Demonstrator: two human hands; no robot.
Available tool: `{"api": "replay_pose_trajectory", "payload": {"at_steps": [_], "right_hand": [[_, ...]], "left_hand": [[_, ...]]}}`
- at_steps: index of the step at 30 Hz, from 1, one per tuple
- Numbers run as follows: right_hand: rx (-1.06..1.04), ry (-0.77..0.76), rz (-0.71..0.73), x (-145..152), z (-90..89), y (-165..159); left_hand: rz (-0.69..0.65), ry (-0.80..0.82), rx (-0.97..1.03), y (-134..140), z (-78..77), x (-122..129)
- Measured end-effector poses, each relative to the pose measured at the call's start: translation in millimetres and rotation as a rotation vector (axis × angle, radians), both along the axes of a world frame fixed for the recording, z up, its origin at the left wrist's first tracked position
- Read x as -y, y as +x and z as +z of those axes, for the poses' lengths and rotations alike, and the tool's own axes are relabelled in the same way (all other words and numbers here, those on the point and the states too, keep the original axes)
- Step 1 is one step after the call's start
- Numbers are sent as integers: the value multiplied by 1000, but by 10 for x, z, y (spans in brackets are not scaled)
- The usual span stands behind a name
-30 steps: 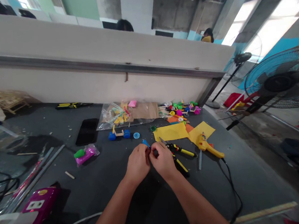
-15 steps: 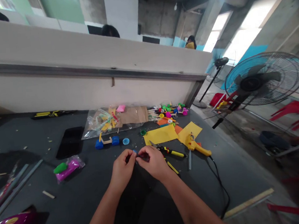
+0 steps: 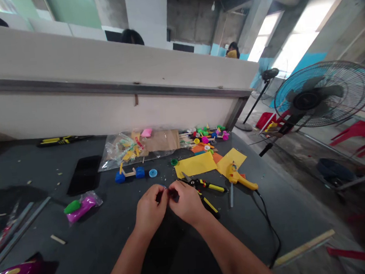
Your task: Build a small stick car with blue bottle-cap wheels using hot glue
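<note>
My left hand (image 3: 151, 206) and my right hand (image 3: 187, 201) meet fingertip to fingertip above the dark table. Both are closed in a pinch around a small blue piece (image 3: 164, 186); only a sliver of it shows, so its kind is hidden. Just beyond my left hand lie a light-blue bottle cap (image 3: 153, 173) and a small assembly of blue caps and wooden sticks (image 3: 130, 173). Close to my right hand are yellow-and-black pliers (image 3: 210, 185) and a second yellow-handled tool (image 3: 210, 205), partly covered by the hand.
A yellow glue gun (image 3: 242, 181) with a black cord lies right of yellow sheets (image 3: 196, 165). At the back are a plastic bag of scraps (image 3: 129, 148) and colourful caps (image 3: 205, 139). A black phone (image 3: 84, 175) and packets of clay (image 3: 81, 207) lie left. A fan (image 3: 307, 100) stands beyond the table.
My fingertips have drawn closer together, and less of the blue piece shows between them. The camera view has shifted slightly; the things on the table lie as before.
</note>
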State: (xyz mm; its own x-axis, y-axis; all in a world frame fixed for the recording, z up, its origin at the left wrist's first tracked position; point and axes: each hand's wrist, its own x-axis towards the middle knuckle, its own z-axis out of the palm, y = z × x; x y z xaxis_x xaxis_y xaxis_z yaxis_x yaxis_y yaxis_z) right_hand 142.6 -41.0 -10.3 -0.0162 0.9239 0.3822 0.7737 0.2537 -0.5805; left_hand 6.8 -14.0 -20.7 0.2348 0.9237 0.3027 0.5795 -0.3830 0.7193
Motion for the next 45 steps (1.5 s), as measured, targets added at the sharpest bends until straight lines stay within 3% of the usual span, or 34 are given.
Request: {"api": "replay_pose_trajectory", "payload": {"at_steps": [6, 10, 14, 16, 18, 21, 27, 32, 38, 42, 45], "right_hand": [[-75, -5, -8, -23, -71, -9], [-96, -114, -78, -67, -116, 16], [207, -191, -188, -293, 128, 286], [422, -250, -316, -532, 314, 542], [491, -295, -363, -816, 451, 832], [576, -420, -327, -1182, 498, 1212], [697, -634, -108, -1497, 316, 1527], [735, -682, -6, -1572, 207, 1532], [685, -508, -9, -1470, 261, 1418], [592, -331, -29, -1217, 381, 1117], [490, -270, 50, -908, 373, 741]], "left_hand": [[-7, 52, -13, -4, -3, 14], [22, 102, 6, -21, 6, 4], [-18, 141, -64, -24, -2, -34], [-80, 171, -127, -16, -35, -52], [-132, 185, -189, -16, -95, -69], [-168, 169, -266, -50, -204, -94], [-213, 101, -348, -139, -254, -115], [-212, 112, -351, -127, -195, -107], [-85, 160, -277, -121, -180, -110], [-18, 118, -266, -110, -162, -111], [17, 145, -209, -103, -175, -118]]}}
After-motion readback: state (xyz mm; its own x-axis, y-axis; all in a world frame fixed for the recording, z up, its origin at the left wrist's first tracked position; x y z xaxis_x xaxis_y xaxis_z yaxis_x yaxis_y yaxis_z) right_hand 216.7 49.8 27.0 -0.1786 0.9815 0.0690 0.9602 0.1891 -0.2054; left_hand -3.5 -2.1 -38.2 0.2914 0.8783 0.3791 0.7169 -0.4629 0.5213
